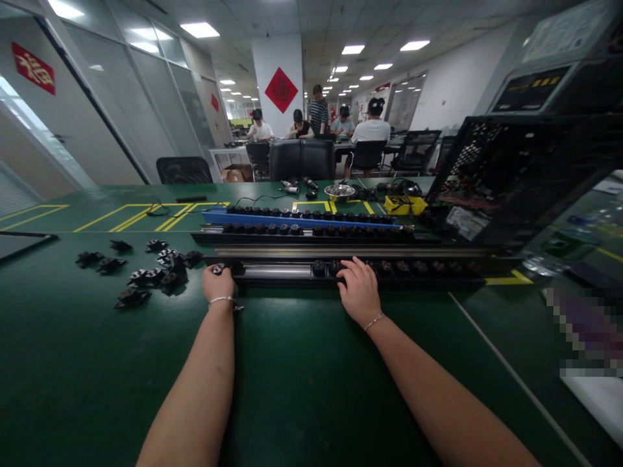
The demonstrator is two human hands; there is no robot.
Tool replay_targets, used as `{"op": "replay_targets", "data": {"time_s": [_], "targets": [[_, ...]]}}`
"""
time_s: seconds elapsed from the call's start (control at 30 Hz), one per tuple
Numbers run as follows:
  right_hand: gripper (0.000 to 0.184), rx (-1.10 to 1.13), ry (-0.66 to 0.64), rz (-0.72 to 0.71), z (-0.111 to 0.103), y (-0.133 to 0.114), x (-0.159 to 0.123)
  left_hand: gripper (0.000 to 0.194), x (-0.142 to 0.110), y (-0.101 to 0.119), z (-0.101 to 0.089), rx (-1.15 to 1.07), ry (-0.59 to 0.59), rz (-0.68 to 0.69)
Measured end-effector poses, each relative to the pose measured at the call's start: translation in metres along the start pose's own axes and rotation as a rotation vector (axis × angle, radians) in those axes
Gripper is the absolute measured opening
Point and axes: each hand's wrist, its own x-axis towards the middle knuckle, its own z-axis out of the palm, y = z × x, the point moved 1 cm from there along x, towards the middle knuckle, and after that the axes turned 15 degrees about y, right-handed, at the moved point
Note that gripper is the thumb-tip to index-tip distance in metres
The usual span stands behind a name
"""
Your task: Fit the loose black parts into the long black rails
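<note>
A long black rail (272,271) with a silvery channel lies across the green table in front of me. Small black parts (318,268) sit in a row along its right portion. At the rail's left end, my left hand (218,284) is closed around a small black part (219,268), which its fingers partly hide. My right hand (360,292) bends its fingers over the rail near the middle, gripping it beside the seated parts; its fingertips are partly hidden. Left of the rail lies a loose pile of similar black parts (170,259).
Behind the rail lie another black rail (263,237) and a blue rail (219,218), both with parts. Farther back are a metal bowl (339,191) and a yellow box (405,205). An open computer case (516,175) stands at right. Several people sit or stand beyond the chairs.
</note>
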Motion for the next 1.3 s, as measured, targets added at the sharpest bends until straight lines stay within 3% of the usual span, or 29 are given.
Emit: {"op": "replay_targets", "data": {"time_s": [0.2, 0.6, 0.7, 0.8, 0.9, 1.0, 1.2, 1.3], "targets": [[0.015, -0.019, -0.008, 0.009, 0.0, 0.0, 0.0, 0.034, 0.026, -0.016, -0.011, 0.074, 0.06, -0.052], [0.015, -0.003, 0.01, 0.0, -0.002, -0.002, 0.001, 0.042, 0.058, -0.032, -0.031, 0.262, 0.029, -0.019], [0.015, 0.0, 0.016, 0.002, -0.002, -0.002, 0.001, 0.045, 0.063, -0.033, -0.037, 0.279, 0.074, -0.022], [0.015, -0.001, 0.01, 0.004, -0.002, -0.002, 0.0, 0.049, 0.056, -0.028, -0.039, 0.246, 0.145, 0.072], [0.015, -0.009, 0.007, 0.005, -0.001, -0.002, 0.0, 0.051, 0.034, -0.013, -0.037, 0.147, 0.173, 0.304], [0.014, -0.011, 0.01, 0.001, -0.001, -0.002, 0.0, 0.048, -0.008, 0.011, -0.035, -0.069, 0.143, 0.68], [0.015, -0.002, 0.006, 0.01, 0.001, -0.001, -0.001, 0.04, -0.116, 0.057, -0.029, -0.137, -0.316, 1.097], [0.016, -0.001, 0.023, 0.004, 0.002, -0.001, -0.002, 0.047, -0.149, 0.068, -0.025, -0.071, -0.446, 1.173]]}}
